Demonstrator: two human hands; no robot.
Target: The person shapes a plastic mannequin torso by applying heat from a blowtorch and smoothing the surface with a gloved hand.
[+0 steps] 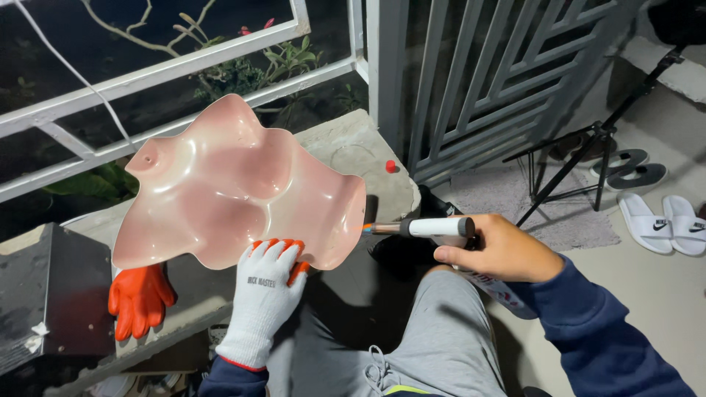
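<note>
While the pink torso form (235, 184) is lying tilted over the concrete ledge (353, 147), the gloved left hand (266, 294) is gripping its lower edge, fingers closed on it. The right hand (500, 248) is clasping a torch tool (426, 227), its tip just beside the form's right edge. 1 orange glove (140, 298) is lying below the form's left side.

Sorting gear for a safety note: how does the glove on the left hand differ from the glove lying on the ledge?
The worn glove shows its white knit back with orange fingertips; the loose glove shows all orange. The worn glove is filled by the left hand and holds the pink torso form; the loose glove lies limp, empty, on the ledge. Both have orange coating.
</note>
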